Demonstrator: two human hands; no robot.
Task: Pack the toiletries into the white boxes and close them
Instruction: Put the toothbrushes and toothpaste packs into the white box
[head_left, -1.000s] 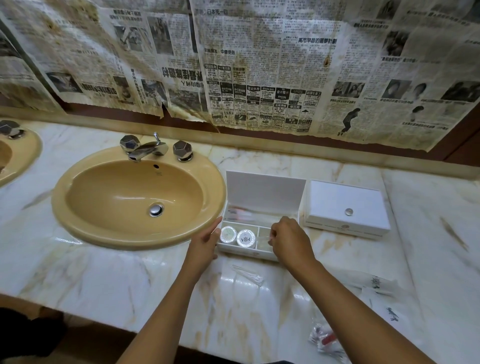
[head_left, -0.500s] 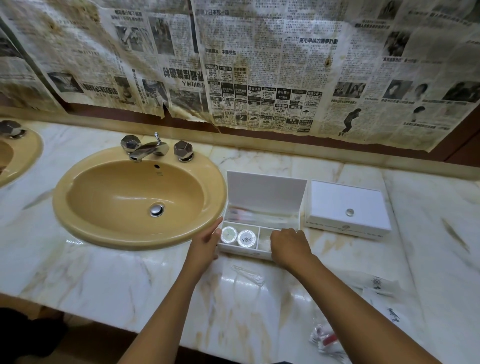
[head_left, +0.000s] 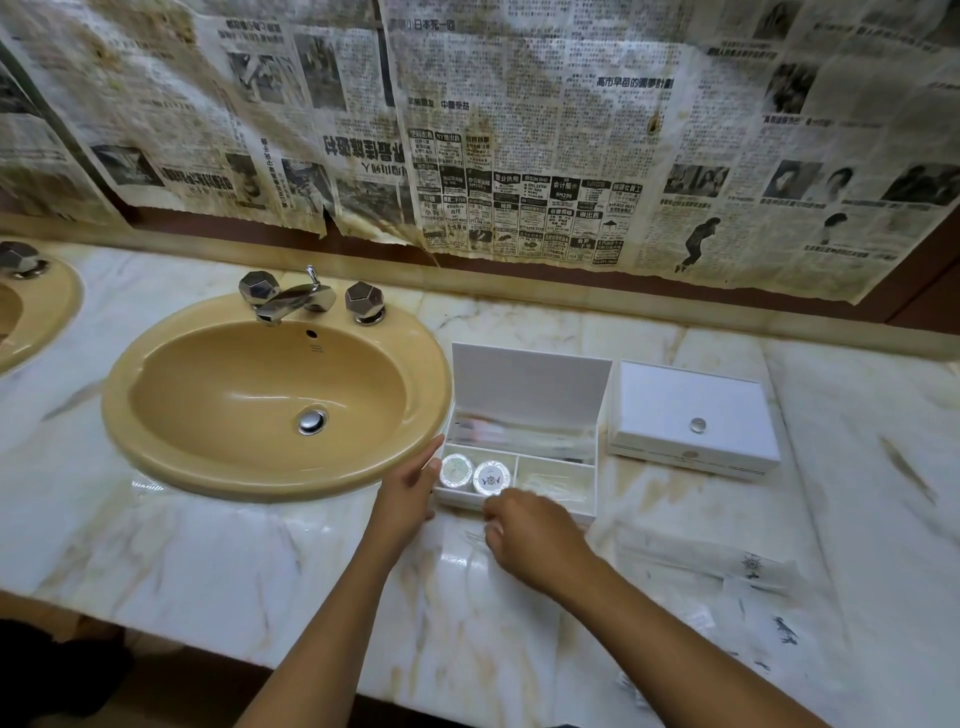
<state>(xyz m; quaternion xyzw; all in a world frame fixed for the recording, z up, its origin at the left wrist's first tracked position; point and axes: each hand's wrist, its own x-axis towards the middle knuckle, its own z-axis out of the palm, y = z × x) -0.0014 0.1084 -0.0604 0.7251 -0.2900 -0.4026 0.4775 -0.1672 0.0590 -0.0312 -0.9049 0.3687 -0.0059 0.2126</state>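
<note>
Open white box (head_left: 519, 457), rigid and rectangular, on the marble bench (head_left: 208, 561) just right of the sink (head_left: 275, 395); its flat lid (head_left: 530, 379) stands upright at the far side. The near-left compartment holds two round foil-topped tubs (head_left: 474, 474); the far compartment holds clear-wrapped items too glossy to make out. A second white box (head_left: 693, 415), closed, with a small round knob on top, sits just to the right. Left hand (head_left: 410, 491) rests against the open box's left wall, fingers straight and together. Right hand (head_left: 530, 535) hovers over the bench just near of the box's front edge, fingers loosely curled; whether they pinch the transparent wrapper (head_left: 475, 538) lying there cannot be told. More clear packets (head_left: 748, 571) lie at near right, partly cut off. Yellowed newspaper (head_left: 519, 130) covers the wall. Compared with half a second earlier, the right hand has withdrawn from the near-right compartment toward the viewer; the left hand is unchanged.
</note>
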